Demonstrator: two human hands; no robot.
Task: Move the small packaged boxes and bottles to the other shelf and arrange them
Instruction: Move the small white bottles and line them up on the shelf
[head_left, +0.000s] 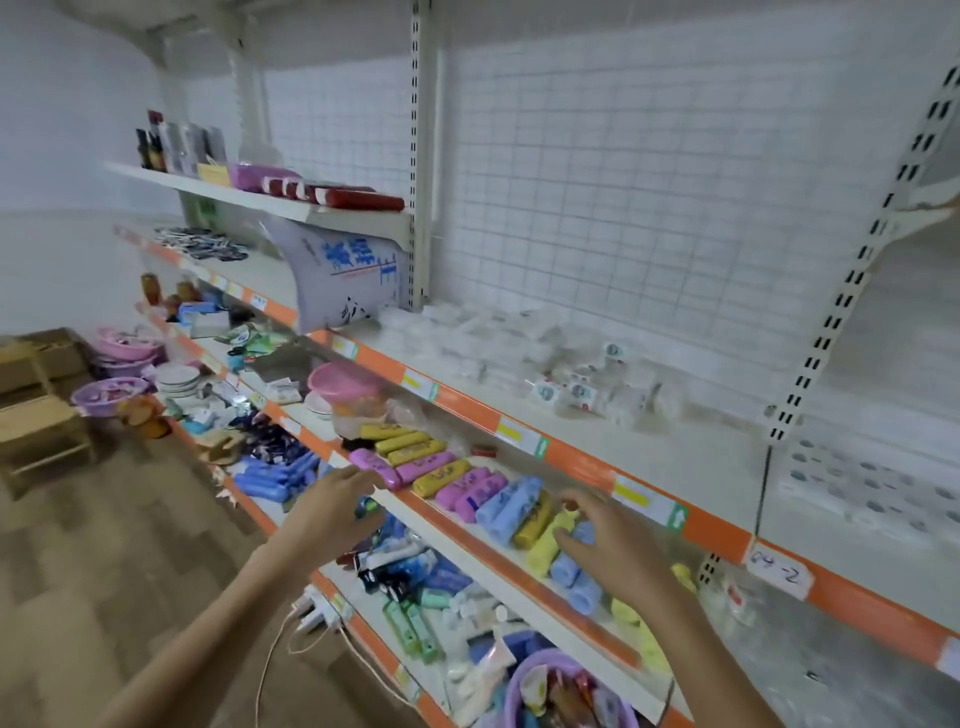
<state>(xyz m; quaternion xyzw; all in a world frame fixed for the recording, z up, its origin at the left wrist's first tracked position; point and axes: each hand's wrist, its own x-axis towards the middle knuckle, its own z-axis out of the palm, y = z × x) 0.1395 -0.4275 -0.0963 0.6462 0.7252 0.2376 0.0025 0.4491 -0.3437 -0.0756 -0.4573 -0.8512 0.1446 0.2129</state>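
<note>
Head view, the only view supplied. Both hands are raised before a shop shelf stocked with a row of small packaged bottles (467, 480), lying on their sides in yellow, pink and blue. Their long axes run from the shelf's front lip back toward the rear, slanting up and to the right in the picture. The right hand (605, 545) has its fingers spread and loosely bent, with nothing gripped; its fingertips sit over a pale yellow bottle (550, 540) and the blue bottles (571, 571) just beneath and in front of the palm. Whether they are touching cannot be confirmed. The left hand (337, 506) is likewise relaxed and holding nothing, its fingertips just short of the pink bottle (371, 465) at the row's near-left end, ahead of and slightly above the knuckles. Judgement: the right hand is nearer its target and would close across the bottle's short axis from above. The shelf above (701, 457), beyond both hands, carries only pale clear packets (582, 392) and appears the likely destination.
</note>
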